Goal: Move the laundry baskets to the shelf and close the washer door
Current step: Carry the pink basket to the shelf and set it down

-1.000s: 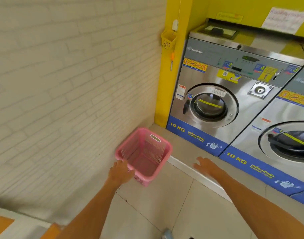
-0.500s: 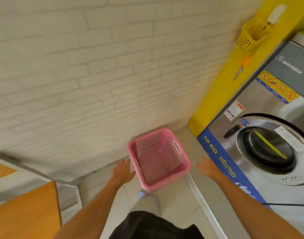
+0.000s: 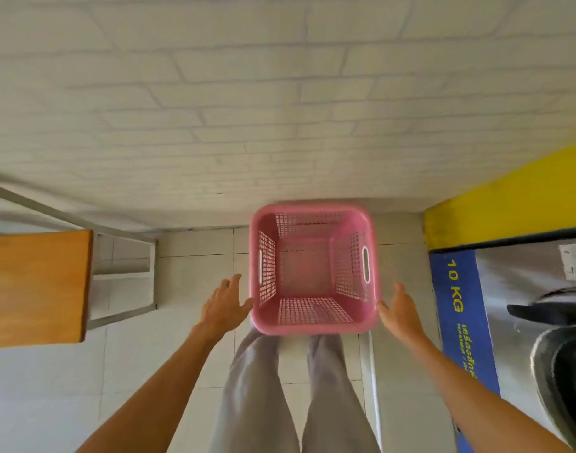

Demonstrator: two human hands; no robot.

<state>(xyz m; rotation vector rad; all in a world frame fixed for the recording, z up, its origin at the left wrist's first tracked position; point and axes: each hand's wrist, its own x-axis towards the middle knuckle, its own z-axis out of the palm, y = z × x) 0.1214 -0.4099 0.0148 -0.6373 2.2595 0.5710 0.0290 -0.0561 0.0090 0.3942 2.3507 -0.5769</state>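
Note:
A pink plastic laundry basket with mesh walls and two slot handles sits empty on the tiled floor against the white brick wall, straight below me. My left hand is spread beside its left wall, thumb near the front left corner. My right hand is spread beside its right wall, close to the front right corner. Neither hand grips the basket. A steel washer with a blue 10 KG band stands at the right; its dark door shows at the frame edge.
A wooden-topped shelf with a grey metal frame stands at the left against the wall. A yellow pillar rises right of the basket. My grey trouser legs are just behind the basket.
My head has tipped down and turned left, so the basket is now centred below me. Both hands have come in close to the basket's two sides.

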